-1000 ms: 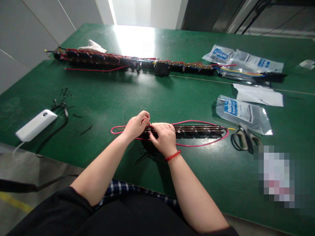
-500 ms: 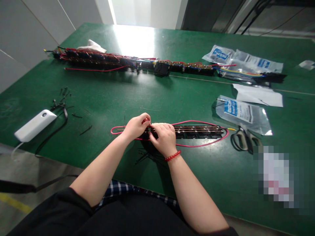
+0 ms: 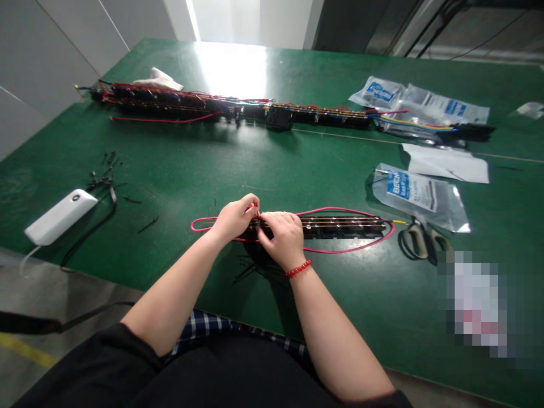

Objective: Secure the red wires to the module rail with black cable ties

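**Desk:** What have you got on screen?

**Me:** From where I sit, two bare hands are bent over a black connector strip lying lengthwise on the green tabletop, copper-coloured wires running along it and a pink wire loop circling it.

**Desk:** How do the hands stand?

**Me:** The left grip is closed to a pinch at the strip's left end. A fleck of red shows at its fingertips, but I can't tell what they hold. The right grip, a red bead bracelet on its wrist, is curled down on the strip just beside it. Its knuckles hide how far it has closed.

**Desk:** Your advice on handling?

**Me:** I'd keep the strip pressed flat and both hands close together, so the fine wires lie parallel and the loop isn't dragged.

**Desk:** Anything else in reach?

**Me:** Scissors lie by the loop's right end, just below a plastic bag.
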Motion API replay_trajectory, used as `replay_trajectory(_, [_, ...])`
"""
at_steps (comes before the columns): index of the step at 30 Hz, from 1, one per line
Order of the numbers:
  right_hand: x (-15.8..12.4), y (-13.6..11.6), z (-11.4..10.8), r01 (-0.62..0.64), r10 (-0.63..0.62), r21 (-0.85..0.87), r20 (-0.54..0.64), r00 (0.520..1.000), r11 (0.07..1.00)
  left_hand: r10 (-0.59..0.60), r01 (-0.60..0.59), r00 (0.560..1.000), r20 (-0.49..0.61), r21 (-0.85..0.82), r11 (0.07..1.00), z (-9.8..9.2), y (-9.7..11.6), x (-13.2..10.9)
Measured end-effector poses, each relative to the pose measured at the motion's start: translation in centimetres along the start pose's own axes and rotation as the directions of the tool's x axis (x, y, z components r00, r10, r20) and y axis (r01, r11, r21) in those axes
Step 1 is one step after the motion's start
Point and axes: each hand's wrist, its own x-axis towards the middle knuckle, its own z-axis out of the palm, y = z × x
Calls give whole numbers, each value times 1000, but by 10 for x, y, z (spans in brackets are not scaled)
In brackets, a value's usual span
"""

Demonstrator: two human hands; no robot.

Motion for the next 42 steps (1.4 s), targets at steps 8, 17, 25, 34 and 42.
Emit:
replay_trajectory(8, [0, -1, 0, -4, 4, 15, -5, 1000, 1000, 6, -6, 1000, 1, -26, 1000, 0, -2, 0])
replay_trajectory(17, [0, 0, 0, -3, 4, 11, -14, 1000, 1000, 6, -7, 1000, -23, -18, 1000, 3, -1, 1])
replay_trajectory(25, [0, -2, 0, -8, 8, 4, -18, 1000, 1000, -54, 54, 998, -37, -23, 998, 5, -1, 1])
replay_trajectory(34, [0, -1, 0, -11, 11, -1, 5, 1000, 1000, -12, 11, 1000, 7, 147, 989, 7, -2, 3])
replay_trajectory(42, [-1, -1, -1, -5, 5, 1, -2, 1000, 1000, 0, -1, 1000, 9, 147, 989, 5, 0, 0])
